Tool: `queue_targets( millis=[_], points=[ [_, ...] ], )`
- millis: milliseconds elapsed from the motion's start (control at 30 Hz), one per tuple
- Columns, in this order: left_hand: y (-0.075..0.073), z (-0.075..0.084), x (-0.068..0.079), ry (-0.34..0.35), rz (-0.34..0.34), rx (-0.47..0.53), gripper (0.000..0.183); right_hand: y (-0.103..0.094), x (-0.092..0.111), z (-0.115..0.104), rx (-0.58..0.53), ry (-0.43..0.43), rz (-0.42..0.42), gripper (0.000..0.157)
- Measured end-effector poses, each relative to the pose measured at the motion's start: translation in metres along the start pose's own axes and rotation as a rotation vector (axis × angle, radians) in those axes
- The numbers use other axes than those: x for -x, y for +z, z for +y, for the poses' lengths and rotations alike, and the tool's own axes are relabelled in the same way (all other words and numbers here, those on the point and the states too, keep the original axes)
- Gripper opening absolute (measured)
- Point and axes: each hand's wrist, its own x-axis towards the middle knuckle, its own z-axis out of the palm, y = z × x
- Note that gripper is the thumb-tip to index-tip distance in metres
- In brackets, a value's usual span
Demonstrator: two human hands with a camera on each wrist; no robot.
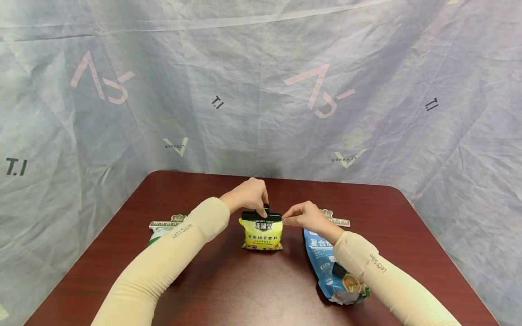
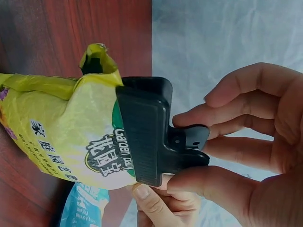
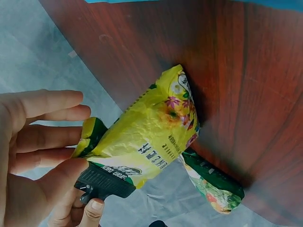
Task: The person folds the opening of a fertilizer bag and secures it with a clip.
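A yellow bag of garden fertilizer stands upright on the table, its folded top clamped in a wide black clip. My left hand pinches the clip's handle from above, thumb on one lever and fingers on the other. With thumb and fingers, my right hand pinches the top corner of the bag, just beside the clip's end. That folded corner shows between the fingers in the right wrist view.
Right of it lies a blue bag with a small black clip. A green and white bag is partly hidden behind the left forearm. White ruler-marked pieces stand at both side bags. Grey cloth hangs behind the dark red table.
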Motion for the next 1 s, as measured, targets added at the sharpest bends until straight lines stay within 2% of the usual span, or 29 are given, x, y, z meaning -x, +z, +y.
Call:
queue_targets(
  millis=[200,500,767,1000],
  points=[
    [0.002,-0.001,-0.001,-0.015,-0.013,0.036,0.015,0.002,0.003,-0.005,0.014,-0.011,-0.005,0.013],
    [0.003,0.001,-0.001,0.004,0.017,0.020,0.013,-0.001,0.023,-0.038,0.026,-0.047,-0.010,0.015],
    [0.009,-0.005,0.000,0.052,0.070,0.021,0.015,-0.002,0.020,-0.034,-0.025,-0.050,-0.022,0.015],
    [0.011,-0.006,0.002,0.094,0.073,0.056,0.016,-0.002,0.017,-0.031,-0.113,-0.019,-0.041,0.015]
  ],
)
